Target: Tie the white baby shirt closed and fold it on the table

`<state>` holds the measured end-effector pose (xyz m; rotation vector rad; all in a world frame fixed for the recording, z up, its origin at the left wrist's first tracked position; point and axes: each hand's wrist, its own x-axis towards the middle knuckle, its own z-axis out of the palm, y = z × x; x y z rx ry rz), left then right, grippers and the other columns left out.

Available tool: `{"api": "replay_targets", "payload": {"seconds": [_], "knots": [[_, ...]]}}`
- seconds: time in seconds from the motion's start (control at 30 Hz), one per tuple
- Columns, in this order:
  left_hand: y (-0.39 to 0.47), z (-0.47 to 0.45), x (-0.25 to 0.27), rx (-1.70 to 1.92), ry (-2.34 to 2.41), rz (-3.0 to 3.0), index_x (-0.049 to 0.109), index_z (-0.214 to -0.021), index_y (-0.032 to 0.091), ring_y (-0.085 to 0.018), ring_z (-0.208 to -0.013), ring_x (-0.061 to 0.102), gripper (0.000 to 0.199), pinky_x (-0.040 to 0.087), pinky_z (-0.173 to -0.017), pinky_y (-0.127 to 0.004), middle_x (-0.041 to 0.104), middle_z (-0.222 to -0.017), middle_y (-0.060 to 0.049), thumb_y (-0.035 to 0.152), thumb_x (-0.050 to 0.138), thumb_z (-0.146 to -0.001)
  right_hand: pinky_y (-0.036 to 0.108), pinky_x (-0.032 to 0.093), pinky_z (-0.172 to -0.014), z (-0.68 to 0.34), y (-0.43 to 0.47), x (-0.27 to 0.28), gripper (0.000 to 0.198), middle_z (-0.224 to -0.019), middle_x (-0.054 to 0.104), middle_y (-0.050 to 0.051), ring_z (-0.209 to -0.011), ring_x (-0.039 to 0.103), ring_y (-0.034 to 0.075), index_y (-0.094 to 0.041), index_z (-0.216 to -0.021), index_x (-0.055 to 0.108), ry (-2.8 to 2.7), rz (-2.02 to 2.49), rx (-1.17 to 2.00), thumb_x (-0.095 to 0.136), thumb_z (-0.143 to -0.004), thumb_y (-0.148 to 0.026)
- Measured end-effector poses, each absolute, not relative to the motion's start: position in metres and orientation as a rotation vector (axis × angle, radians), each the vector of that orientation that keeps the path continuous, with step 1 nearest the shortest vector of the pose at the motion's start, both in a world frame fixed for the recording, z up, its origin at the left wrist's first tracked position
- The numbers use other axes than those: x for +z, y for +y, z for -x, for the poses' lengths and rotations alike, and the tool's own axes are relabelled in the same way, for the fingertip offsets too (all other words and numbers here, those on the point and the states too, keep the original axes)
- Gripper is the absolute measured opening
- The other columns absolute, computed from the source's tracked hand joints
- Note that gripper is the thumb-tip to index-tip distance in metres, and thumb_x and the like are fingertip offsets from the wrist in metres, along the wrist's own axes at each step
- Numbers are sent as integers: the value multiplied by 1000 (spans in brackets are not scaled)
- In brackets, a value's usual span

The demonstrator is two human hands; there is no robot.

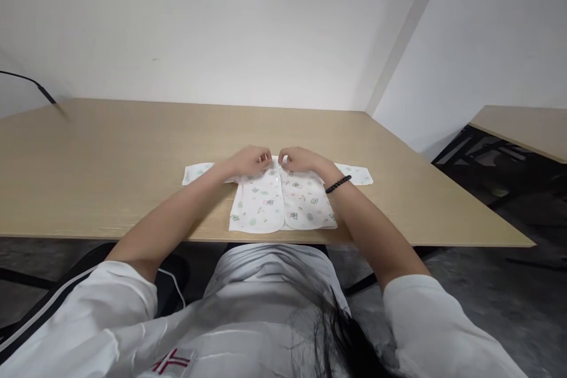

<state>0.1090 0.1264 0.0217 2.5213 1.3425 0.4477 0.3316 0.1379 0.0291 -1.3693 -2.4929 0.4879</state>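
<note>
A small white baby shirt (pixel 261 207) with green and pink prints lies spread on the table, sleeves out to both sides and its front edges meeting along the middle. My left hand (pixel 252 160) is at the left side of the neckline, fingers curled and pinched on the fabric. Close to it, my right hand (pixel 301 159) pinches the right side of the neckline, a dark beaded bracelet (pixel 338 183) on its wrist. The fingertips of both hands nearly meet at the collar, which they partly cover. My forearms hide parts of the sleeves.
The light wooden table (pixel 133 147) reaches back to a white wall (pixel 212 41). A black cable (pixel 44 93) comes in at the far left. Another table (pixel 527 124) with dark legs stands on the right. The near table edge runs just below the shirt's hem.
</note>
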Motion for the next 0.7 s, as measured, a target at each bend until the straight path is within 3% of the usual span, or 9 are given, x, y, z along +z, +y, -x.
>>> {"api": "replay_targets", "payload": {"seconds": [0.1, 0.27, 0.43, 0.57, 0.7], "knots": [[120, -125, 3, 471, 1248, -2549, 71, -96, 18, -21, -76, 64, 28, 44, -69, -29, 73, -87, -8, 33, 49, -88, 28, 37, -59, -324, 134, 17, 29, -78, 69, 4, -62, 56, 18, -19, -100, 69, -2545, 1337, 511, 61, -73, -10], [121, -124, -10, 565, 1208, -2493, 73, -97, 19, -19, -67, 61, 25, 43, -65, -29, 71, -77, -5, 30, 54, -85, 28, 35, -59, -334, 131, 2, 33, -71, 64, 2, -61, 53, 17, -19, -115, 65, -2547, 1252, 486, 52, -85, -17], [121, -128, -14, 675, 1242, -2355, 72, -82, 20, -16, -62, 59, 17, 43, -63, -27, 70, -73, -1, 30, 58, -82, 28, 34, -61, -337, 136, -5, 27, -66, 60, 1, -58, 49, 16, -17, -106, 67, -2510, 1173, 502, 50, -85, -19], [121, -133, -19, 798, 1303, -2217, 68, -83, 19, -15, -64, 61, 13, 45, -65, -26, 72, -82, -3, 27, 58, -81, 27, 34, -60, -342, 140, -9, 23, -64, 56, -2, -58, 46, 15, -17, -101, 66, -2464, 1072, 559, 50, -87, -23], [122, -133, -22, 885, 1356, -2069, 65, -84, 18, -15, -61, 62, 14, 47, -65, -27, 70, -73, -3, 30, 57, -83, 28, 39, -66, -346, 143, -9, 20, -74, 59, 1, -67, 50, 16, -18, -97, 66, -2412, 955, 608, 49, -88, -24]]}}
